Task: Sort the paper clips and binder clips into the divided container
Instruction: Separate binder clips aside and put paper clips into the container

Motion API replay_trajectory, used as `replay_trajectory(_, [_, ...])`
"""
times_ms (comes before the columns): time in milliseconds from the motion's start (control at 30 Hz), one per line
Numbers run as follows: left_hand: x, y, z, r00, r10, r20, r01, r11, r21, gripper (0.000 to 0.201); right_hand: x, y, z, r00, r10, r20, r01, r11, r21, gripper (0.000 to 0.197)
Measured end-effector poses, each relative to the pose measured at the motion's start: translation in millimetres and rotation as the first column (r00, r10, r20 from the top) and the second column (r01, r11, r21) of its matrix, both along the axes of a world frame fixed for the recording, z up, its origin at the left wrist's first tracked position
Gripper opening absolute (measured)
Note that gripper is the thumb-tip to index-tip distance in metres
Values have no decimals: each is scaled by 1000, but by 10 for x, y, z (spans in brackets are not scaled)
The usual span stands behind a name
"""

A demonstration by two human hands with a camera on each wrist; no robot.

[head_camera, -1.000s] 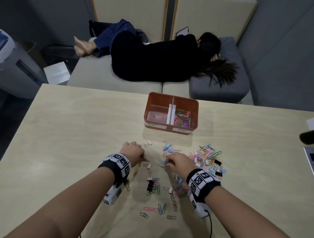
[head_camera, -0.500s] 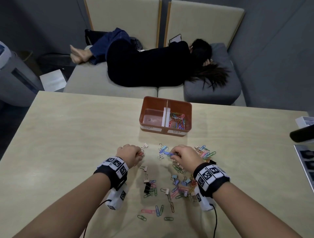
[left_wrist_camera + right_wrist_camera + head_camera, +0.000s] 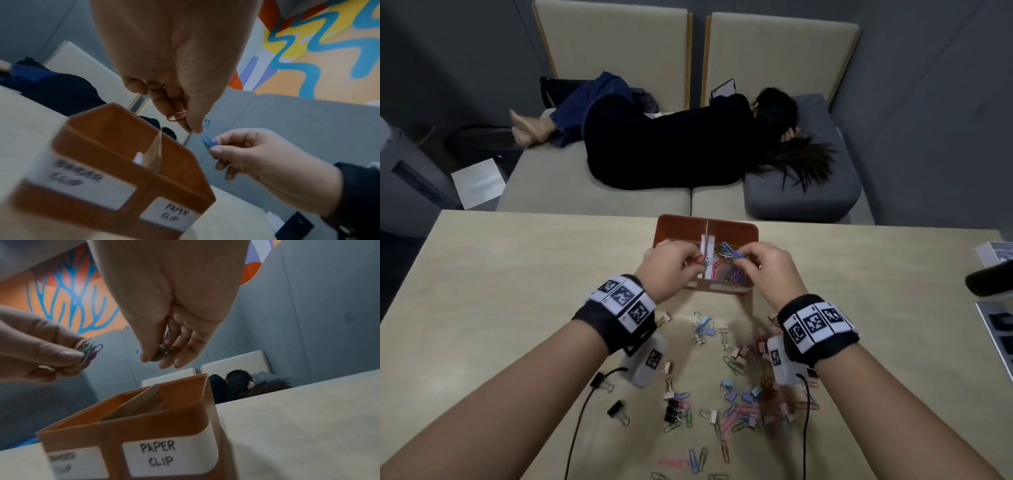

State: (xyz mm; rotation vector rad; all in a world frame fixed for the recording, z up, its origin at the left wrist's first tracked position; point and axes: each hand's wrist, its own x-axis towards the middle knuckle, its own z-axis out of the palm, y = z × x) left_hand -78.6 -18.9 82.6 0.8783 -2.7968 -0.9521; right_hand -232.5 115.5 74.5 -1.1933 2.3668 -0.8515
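Observation:
The orange divided container (image 3: pixel 743 228) stands at the table's far middle, labelled "PAPER CLIP" (image 3: pixel 162 454) on its right half. Coloured paper clips (image 3: pixel 729 270) lie in the right compartment; my left hand hides most of the left one. My left hand (image 3: pixel 697 262) hovers over the divider (image 3: pixel 709 240) and pinches a few paper clips, one of them orange (image 3: pixel 176 116). My right hand (image 3: pixel 739 257) is above the right compartment and pinches blue paper clips (image 3: pixel 207 142). Loose paper clips and binder clips (image 3: pixel 739 394) are scattered on the table under my wrists.
A person (image 3: pixel 671 147) lies on the sofa beyond the table's far edge. A dark object (image 3: pixel 989 281) and printed sheets (image 3: pixel 996 329) sit at the right edge. A black binder clip (image 3: pixel 616 409) lies near my left forearm, and thin wrist-camera cables (image 3: pixel 582 411) hang over the table.
Both hands have lifted off the pile of clips and moved forward to above the container, each carrying paper clips.

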Motion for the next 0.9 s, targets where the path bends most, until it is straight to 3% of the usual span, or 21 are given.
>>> replay_trajectory(133, [-482,23,10,999,36,39,-39,996,86,12,-176,-217,-77,998,-65,-3,65,995,74,27])
replay_trajectory(267, [-643,70,-104,994,27,104,-41,991,131,46,-202,-235,-111,996,-75,53,69,993,100,33])
replay_trajectory(367, [-536,72,-73,997,34,65,-41,993,108,43,-154,-91,-75,994,-77,71,76,997,17,28])
replay_trajectory(467, [-246,123,14,999,32,-12,-30,987,158,32,2,137,-43,995,-16,98,18,1000,-20,23])
replay_trajectory(567, [193,243,-1,1000,22,-6,-21,980,200,22,226,420,-81,986,71,154,-82,994,67,19])
replay_trajectory(767, [1150,604,-466,968,-33,249,-27,972,232,22,749,950,-429,964,203,172,-247,923,296,16])
replay_trajectory(900, [1568,875,-749,934,-59,353,-41,962,270,17,1025,1207,-621,954,178,241,-260,891,371,17])
